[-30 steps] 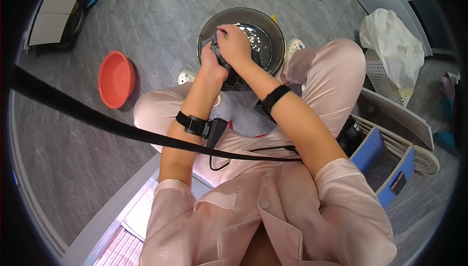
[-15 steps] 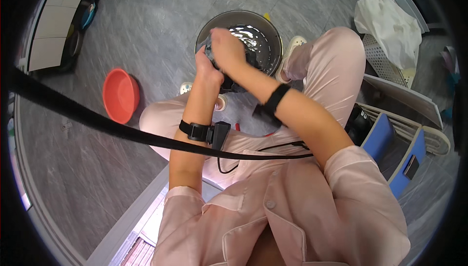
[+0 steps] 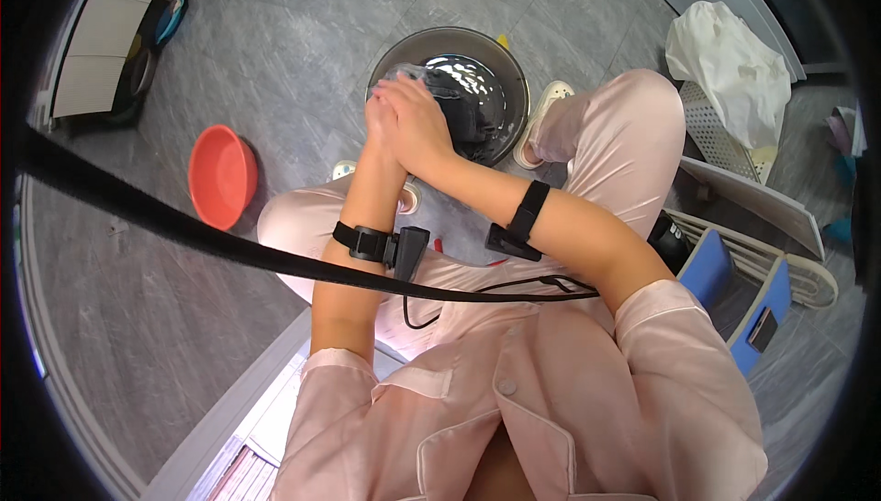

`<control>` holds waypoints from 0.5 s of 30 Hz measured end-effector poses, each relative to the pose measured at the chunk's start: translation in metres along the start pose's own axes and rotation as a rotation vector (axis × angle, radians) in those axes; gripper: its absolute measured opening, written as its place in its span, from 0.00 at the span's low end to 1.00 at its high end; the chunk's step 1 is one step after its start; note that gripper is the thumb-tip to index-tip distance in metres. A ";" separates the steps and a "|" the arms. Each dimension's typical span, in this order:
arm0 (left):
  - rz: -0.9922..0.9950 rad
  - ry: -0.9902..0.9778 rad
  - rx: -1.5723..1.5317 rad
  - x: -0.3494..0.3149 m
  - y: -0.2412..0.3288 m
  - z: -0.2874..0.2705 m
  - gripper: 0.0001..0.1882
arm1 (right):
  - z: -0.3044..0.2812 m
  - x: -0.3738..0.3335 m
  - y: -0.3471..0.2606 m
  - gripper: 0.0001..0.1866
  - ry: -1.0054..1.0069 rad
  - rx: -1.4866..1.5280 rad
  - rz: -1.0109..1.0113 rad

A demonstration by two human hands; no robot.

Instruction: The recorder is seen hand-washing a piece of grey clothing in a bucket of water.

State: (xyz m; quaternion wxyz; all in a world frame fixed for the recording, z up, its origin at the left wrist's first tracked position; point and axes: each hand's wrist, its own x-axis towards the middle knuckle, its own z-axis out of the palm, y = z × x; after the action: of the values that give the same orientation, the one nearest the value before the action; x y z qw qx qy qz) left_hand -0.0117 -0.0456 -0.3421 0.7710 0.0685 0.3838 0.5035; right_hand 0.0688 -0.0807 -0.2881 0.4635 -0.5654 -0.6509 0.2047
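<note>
My right hand (image 3: 415, 123) lies across my left hand (image 3: 380, 121) above the near left side of a round grey metal basin (image 3: 384, 60). The fingers are pressed together around part of a dark wet cloth (image 3: 466, 121), most of which hangs into the basin's water. A pale, sudsy-looking patch (image 3: 409, 71) shows just past my fingertips. My left palm and the held part of the cloth are largely hidden under the right hand. Rippled, dark-looking water (image 3: 477, 79) fills the basin's bottom.
A red plastic basin (image 3: 223, 178) stands on the grey floor at left. To the right are a white basket with a white bag (image 3: 725, 65) and a blue-sided rack (image 3: 762, 313) with a phone. My shoes flank the basin. A black strap (image 3: 211, 242) crosses the view.
My right hand has slid down and back over the left; its raised fist-like pose has flattened. More of the dark cloth shows in the basin. The view has shifted slightly.
</note>
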 end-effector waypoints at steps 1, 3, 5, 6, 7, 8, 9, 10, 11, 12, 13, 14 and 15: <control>-0.014 0.001 -0.069 -0.002 0.000 0.005 0.19 | -0.001 -0.001 0.002 0.12 -0.004 0.042 -0.034; -0.031 0.001 -0.140 -0.010 0.001 0.025 0.18 | -0.012 0.022 0.020 0.13 -0.163 0.036 0.150; -0.101 0.263 0.037 -0.017 -0.001 0.061 0.19 | -0.014 0.037 0.041 0.13 -0.009 0.026 0.245; -0.117 0.231 0.022 -0.017 0.001 0.061 0.20 | -0.014 0.039 0.037 0.13 -0.032 0.021 0.318; -0.115 0.233 0.018 -0.019 0.002 0.060 0.20 | -0.013 0.040 0.032 0.13 -0.053 0.014 0.392; -0.138 0.267 -0.032 -0.021 0.002 0.059 0.20 | -0.011 0.032 0.027 0.13 -0.035 0.008 0.309; -0.154 0.302 -0.084 -0.022 0.005 0.058 0.21 | -0.006 0.020 0.020 0.12 -0.019 0.007 0.221; -0.048 0.192 -0.115 -0.015 0.003 0.038 0.21 | -0.002 0.009 0.011 0.12 0.034 -0.005 0.065; -0.035 0.198 -0.120 -0.005 0.003 0.013 0.21 | 0.000 0.006 0.006 0.12 0.025 0.004 0.058; -0.138 -0.203 -0.305 -0.003 0.006 0.005 0.21 | -0.002 0.004 0.005 0.12 -0.016 0.065 0.051; -0.235 -0.607 -0.483 -0.002 0.006 -0.003 0.20 | -0.004 0.003 0.004 0.12 -0.058 0.128 0.044; -0.230 -0.604 -0.484 0.001 0.001 -0.008 0.20 | -0.005 0.010 0.012 0.13 -0.025 0.053 0.011; -0.189 -0.163 -0.241 -0.010 -0.003 0.035 0.19 | -0.012 0.023 0.034 0.14 -0.072 0.062 0.162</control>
State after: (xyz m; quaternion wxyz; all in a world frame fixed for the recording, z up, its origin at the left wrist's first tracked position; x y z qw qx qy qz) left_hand 0.0116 -0.0460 -0.3140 0.8462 -0.0203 0.2613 0.4640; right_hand 0.0988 -0.0528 -0.3004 0.4388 -0.5940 -0.6126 0.2818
